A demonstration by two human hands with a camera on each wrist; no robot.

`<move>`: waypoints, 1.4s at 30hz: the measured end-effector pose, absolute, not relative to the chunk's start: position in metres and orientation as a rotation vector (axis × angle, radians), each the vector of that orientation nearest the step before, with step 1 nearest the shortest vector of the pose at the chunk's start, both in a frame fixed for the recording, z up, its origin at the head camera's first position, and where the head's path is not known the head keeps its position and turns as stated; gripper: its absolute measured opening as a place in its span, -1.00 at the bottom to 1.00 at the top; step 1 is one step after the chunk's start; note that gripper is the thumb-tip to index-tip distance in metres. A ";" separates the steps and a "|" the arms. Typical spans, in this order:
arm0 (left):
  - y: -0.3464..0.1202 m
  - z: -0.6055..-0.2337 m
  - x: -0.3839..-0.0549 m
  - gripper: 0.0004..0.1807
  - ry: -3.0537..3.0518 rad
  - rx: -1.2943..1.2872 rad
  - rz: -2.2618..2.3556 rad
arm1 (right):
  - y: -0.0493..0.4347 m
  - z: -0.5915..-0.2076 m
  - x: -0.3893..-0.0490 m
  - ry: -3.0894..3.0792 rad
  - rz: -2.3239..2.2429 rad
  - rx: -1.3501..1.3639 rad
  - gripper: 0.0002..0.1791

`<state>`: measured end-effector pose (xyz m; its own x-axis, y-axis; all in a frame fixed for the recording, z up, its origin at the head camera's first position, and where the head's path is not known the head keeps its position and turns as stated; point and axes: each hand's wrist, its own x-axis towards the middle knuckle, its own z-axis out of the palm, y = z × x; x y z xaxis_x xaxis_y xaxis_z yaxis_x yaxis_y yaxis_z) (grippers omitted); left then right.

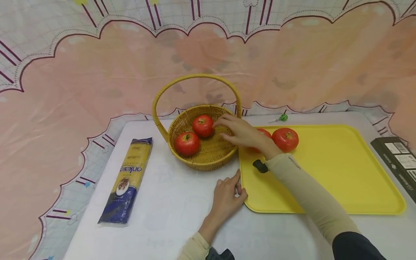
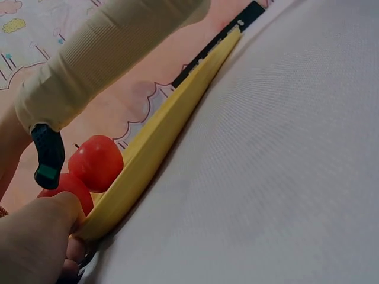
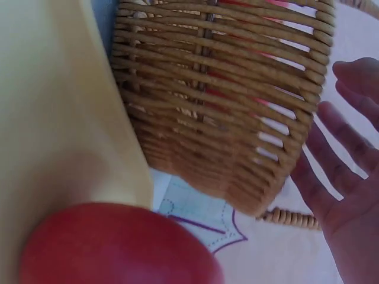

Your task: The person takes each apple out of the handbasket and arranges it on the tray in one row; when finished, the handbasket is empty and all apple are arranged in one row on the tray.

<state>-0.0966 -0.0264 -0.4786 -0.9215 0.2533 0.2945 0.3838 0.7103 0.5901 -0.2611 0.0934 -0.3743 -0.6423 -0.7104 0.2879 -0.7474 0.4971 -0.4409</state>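
Note:
My right hand (image 1: 242,133) reaches over the right rim of a yellow wicker basket (image 1: 208,165) with its fingers spread and nothing held. In the right wrist view, this hand (image 3: 349,160) shows loosely bent, parted fingers beside the woven wall. Two red apples lie in the basket, one (image 1: 203,125) close by the fingertips, the other (image 1: 187,143) farther left. Another apple (image 1: 285,139) sits on the yellow tray (image 1: 338,169), next to one (image 1: 264,132) partly covered by the right forearm. My left hand (image 1: 225,196) pinches the tray's near left corner, thumb over the rim (image 2: 103,228).
A blue and yellow pasta packet (image 1: 126,180) lies left of the basket. Behind the tray rests a small green lollipop (image 1: 283,117). A dark box (image 1: 398,162) stands along the tray's right side. The basket's tall handle (image 1: 198,76) arches over its opening.

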 end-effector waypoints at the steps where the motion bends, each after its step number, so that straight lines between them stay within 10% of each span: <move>1: -0.027 -0.479 -0.097 -0.39 -2.727 -0.511 -1.001 | 0.090 -0.374 -0.263 -2.646 0.823 1.316 -0.64; 42: -0.027 -0.480 -0.095 -0.38 -2.682 -0.522 -0.995 | 0.031 -0.382 -0.317 -2.886 0.413 1.598 -0.33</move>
